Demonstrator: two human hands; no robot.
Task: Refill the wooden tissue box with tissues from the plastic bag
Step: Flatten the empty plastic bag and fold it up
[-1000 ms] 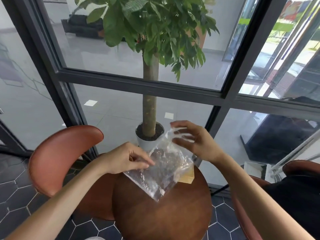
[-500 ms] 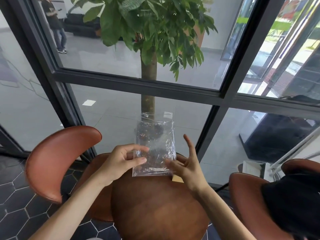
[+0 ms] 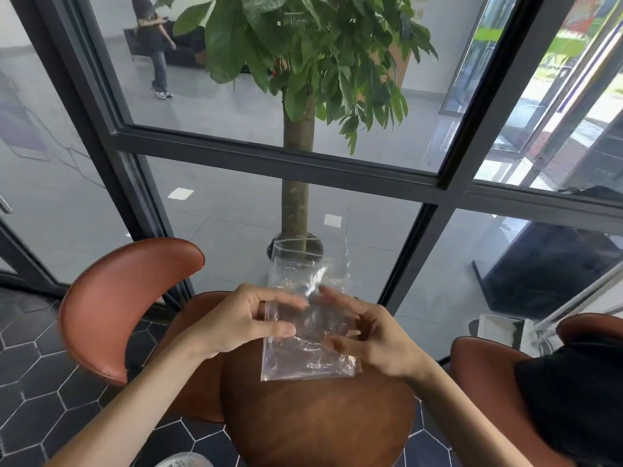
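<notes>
A clear plastic bag (image 3: pixel 305 355) hangs upright above the round wooden table (image 3: pixel 317 419), its open mouth at the top. No tissues show through it. My left hand (image 3: pixel 242 323) pinches the bag's left edge between thumb and fingers. My right hand (image 3: pixel 367 338) holds the bag's right side, thumb in front and fingers behind the film. The wooden tissue box is hidden behind the bag and my hands.
A brown chair (image 3: pixel 124 308) stands to the left and another (image 3: pixel 488 365) to the right with a black cloth (image 3: pixel 573 399) on it. Behind the table are a potted tree (image 3: pixel 296 203) and a glass wall (image 3: pixel 354 170). A person (image 3: pixel 153 45) walks beyond the glass.
The bag has come lower and nearer to me. My right hand, open beside the bag before, now holds its right side. The camera has tilted up slightly.
</notes>
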